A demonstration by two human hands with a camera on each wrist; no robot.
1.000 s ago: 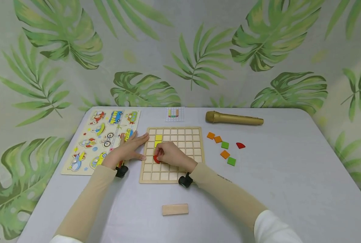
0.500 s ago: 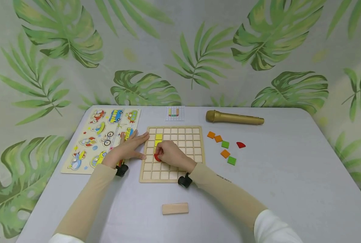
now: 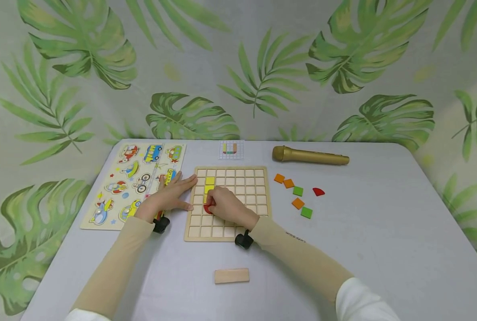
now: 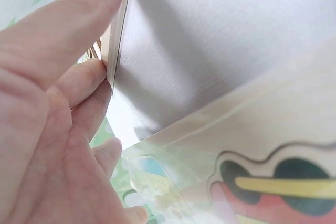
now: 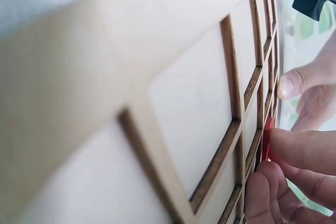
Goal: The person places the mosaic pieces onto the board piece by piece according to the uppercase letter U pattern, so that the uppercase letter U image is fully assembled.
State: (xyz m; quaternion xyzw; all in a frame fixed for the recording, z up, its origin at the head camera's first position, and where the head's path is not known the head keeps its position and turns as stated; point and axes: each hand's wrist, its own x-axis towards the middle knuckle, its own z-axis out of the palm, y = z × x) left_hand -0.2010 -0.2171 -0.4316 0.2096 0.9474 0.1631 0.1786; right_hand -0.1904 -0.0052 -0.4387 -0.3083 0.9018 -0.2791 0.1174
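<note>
My right hand [image 3: 229, 206] pinches a red quarter-circle tile [image 3: 208, 209] at the left part of a wooden grid board [image 3: 227, 237]. In the right wrist view the red tile [image 5: 269, 129] stands between thumb and fingers, against the grid's ridges. Just beyond it, yellow square tiles [image 3: 209, 180] lie in a column of cells; the hand partly covers the lowest. My left hand [image 3: 167, 199] rests at the board's left edge with fingers spread. Its thumb and fingertips touch the frame [image 4: 116, 35] in the left wrist view.
Orange tiles [image 3: 288, 183], green tiles [image 3: 306, 212] and another red quarter-circle [image 3: 318, 191] lie right of the board. Behind are a small pattern card [image 3: 231, 150] and a gold microphone [image 3: 310, 156]. A vehicle puzzle [image 3: 118, 174] is at left, a wooden block [image 3: 231, 275] in front.
The red tile has turned or shifted very slightly under my right fingers. My left hand stays at the board's edge.
</note>
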